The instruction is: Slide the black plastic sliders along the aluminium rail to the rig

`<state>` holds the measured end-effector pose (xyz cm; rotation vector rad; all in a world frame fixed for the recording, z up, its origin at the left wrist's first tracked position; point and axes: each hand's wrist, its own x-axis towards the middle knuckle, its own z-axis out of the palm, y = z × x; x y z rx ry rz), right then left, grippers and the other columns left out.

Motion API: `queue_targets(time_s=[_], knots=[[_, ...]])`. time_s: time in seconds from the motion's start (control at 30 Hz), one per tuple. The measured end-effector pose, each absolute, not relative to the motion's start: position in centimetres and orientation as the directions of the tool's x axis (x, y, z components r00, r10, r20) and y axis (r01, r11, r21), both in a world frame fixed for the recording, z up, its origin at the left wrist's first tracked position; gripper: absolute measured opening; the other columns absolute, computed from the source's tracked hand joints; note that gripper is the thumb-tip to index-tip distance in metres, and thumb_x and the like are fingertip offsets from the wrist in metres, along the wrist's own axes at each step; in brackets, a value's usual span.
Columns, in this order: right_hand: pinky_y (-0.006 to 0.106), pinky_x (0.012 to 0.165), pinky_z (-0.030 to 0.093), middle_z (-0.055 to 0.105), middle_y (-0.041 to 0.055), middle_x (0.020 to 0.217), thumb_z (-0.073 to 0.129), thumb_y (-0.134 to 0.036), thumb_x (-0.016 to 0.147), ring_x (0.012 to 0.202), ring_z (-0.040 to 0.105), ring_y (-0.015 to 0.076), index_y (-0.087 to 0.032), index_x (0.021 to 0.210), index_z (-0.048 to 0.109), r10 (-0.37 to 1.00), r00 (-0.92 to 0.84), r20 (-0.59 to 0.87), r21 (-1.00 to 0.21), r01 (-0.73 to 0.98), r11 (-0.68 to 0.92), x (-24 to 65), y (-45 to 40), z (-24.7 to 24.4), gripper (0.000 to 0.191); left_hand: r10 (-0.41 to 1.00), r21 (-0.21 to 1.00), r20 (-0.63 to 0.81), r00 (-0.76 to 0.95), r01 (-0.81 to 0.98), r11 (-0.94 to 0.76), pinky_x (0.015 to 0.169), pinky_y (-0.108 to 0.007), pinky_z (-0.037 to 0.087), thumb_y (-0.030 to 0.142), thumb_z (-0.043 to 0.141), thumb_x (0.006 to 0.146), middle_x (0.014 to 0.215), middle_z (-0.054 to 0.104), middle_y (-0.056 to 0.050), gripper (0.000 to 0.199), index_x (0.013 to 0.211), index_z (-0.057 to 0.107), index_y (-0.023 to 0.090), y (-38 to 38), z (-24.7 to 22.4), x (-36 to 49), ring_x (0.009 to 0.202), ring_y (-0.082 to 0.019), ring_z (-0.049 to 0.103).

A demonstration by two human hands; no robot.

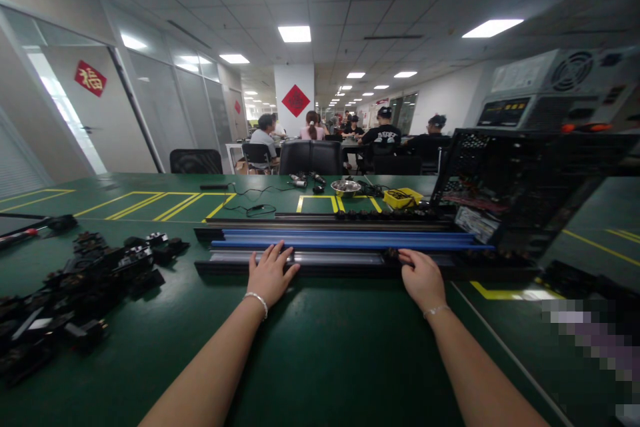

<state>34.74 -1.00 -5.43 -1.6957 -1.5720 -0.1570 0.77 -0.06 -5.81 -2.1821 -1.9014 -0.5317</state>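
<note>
A long black channel with a clear grey strip inside (pixel 340 259) lies crosswise on the green table in front of me. My left hand (pixel 269 275) rests on its near edge with the fingers spread, the tips reaching toward a blue rail (pixel 350 239) just behind. Farther right, my right hand (pixel 423 278) is curled, thumb and forefinger together at a small black part (pixel 390 255) sitting in the channel. The exact shape of that part is too dark to make out. Each wrist wears a thin bracelet.
Black plastic parts (pixel 85 293) are heaped at left. An open computer case (pixel 505 193) stands at right, with power supplies (pixel 555 80) on top. Beyond the rails are a metal bowl (pixel 346 187), a yellow tray (pixel 403 197) and cables (pixel 260 209). Several people sit farther off.
</note>
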Motion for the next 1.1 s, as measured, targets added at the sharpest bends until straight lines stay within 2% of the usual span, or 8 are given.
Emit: queue_targets(time_s=[0.8,1.1], knots=[[0.036,0.098,0.036,0.063,0.0077,0.104,0.039,-0.011,0.066,0.107,0.050,0.0200,-0.015,0.102,0.064,0.837,0.096,0.538,-0.409,0.899,0.159,33.0,-1.3,-5.4,0.044,0.922,0.081,0.373,0.105,0.986,-0.145,0.104,-0.053,0.016,0.056,0.027,0.083,0.142,0.033,0.000,0.051,0.126,0.043,0.034,-0.2,-5.6,0.8,0.128,-0.024,0.031],[0.036,0.099,0.034,0.063,0.0061,0.106,0.039,-0.009,0.065,0.109,0.048,0.0193,-0.016,0.109,0.061,0.863,-0.017,0.505,-0.368,0.900,0.234,31.6,-1.6,-5.0,0.050,0.923,0.062,0.371,0.102,0.989,-0.134,0.104,-0.055,0.015,0.054,0.026,0.084,0.142,0.033,0.000,0.051,0.127,0.043,0.032,-0.5,-5.4,1.1,0.128,-0.025,0.030]])
